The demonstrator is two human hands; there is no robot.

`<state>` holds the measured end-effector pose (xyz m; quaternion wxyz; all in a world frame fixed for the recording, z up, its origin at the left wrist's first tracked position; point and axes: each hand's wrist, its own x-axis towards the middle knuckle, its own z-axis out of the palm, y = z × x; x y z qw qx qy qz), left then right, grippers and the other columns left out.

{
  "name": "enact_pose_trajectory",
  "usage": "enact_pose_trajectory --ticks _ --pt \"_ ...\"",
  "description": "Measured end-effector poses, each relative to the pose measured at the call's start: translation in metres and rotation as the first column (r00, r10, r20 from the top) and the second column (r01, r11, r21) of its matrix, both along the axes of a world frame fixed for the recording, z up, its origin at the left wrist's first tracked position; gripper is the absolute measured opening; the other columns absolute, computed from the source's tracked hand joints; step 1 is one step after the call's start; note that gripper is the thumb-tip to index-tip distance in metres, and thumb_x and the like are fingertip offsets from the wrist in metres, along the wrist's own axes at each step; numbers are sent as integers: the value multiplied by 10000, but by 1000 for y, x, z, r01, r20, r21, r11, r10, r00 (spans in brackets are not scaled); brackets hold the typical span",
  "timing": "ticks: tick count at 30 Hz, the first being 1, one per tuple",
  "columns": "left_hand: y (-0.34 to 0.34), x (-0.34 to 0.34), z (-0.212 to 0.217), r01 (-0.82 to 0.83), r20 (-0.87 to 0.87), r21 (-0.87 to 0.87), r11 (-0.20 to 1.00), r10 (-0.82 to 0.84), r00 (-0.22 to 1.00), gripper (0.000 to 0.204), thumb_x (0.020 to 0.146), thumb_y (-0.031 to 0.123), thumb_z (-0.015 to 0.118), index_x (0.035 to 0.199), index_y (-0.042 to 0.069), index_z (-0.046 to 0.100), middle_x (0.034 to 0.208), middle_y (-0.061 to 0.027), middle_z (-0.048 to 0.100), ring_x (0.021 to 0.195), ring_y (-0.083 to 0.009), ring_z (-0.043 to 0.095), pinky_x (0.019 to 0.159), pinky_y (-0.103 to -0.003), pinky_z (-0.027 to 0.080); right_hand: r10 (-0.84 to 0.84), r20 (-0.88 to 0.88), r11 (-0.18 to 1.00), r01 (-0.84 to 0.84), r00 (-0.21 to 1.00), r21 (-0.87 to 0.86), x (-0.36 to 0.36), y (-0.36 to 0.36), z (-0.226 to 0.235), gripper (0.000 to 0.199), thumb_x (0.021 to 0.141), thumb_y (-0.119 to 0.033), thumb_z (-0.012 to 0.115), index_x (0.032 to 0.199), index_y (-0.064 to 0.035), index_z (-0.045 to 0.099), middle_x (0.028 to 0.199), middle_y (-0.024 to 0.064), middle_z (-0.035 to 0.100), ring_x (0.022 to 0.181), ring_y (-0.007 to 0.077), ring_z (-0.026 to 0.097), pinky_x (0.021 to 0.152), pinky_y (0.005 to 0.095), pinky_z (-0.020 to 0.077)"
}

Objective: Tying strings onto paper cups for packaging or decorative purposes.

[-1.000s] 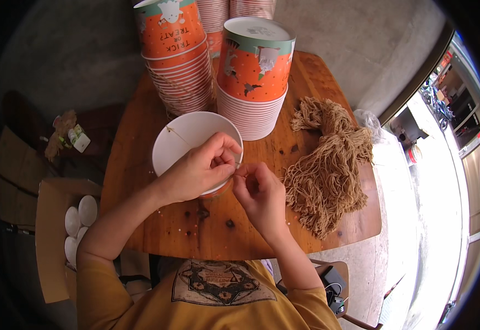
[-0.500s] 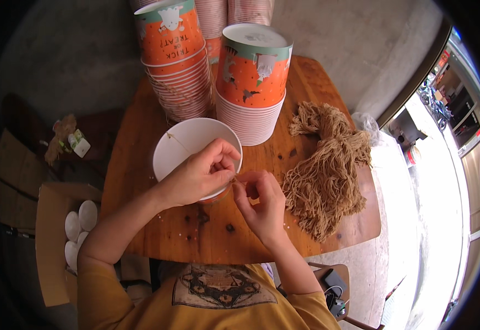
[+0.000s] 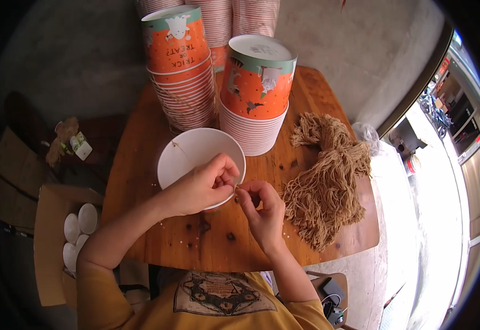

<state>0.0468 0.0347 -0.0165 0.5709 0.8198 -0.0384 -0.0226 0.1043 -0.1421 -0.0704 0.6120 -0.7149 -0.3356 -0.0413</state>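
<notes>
Left hand (image 3: 204, 187) pinches the rim of the white paper bucket (image 3: 196, 154) on the bench (image 3: 317, 104), right hand (image 3: 262, 206) closed on a bit of twine at the same spot. Looks like one side's tied already. Two bucket stacks (image 3: 254, 99) crowd behind, twine bundle (image 3: 325, 187) at right.

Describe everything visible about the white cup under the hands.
The cup is a round paper tub, plain white inside, open mouth up, standing on the wooden table before two stacks of orange cups. A thin string crosses its far-left rim. The left hand grips its near rim; the right hand pinches string beside it.
</notes>
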Motion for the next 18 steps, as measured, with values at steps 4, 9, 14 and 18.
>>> enact_pose_trajectory --ticks 4,9,14,18 --pt "-6 -4 7 -83 61 218 973 71 996 153 902 -18 563 1041 24 515 931 -34 558 846 -95 557 744 -269 484 -28 78 1000 28 997 -9 1 -2 1 109 845 -36 732 901 -34 638 791 64 627 629 176 554 570 292 475" --pt "-7 -7 -1 -205 346 470 859 35 938 75 867 -15 569 930 19 548 897 -49 535 795 -131 556 712 -303 476 -52 302 996 72 952 -56 3 -3 1 173 782 4 753 900 -65 647 805 43 630 660 203 547 595 318 476" --pt "-5 -6 6 -143 187 283 948 92 978 48 853 1 561 891 27 545 884 -91 558 829 -225 590 740 -340 486 -59 321 996 76 945 -40 5 -6 -1 209 753 12 762 908 -73 652 832 46 624 692 216 556 611 330 478" --pt "-5 -7 9 -96 111 251 963 70 991 76 851 -7 565 913 29 539 909 -93 545 837 -214 590 738 -324 489 -20 277 999 29 961 -28 5 -9 0 212 758 11 759 924 -67 653 837 54 619 718 225 570 616 336 482"
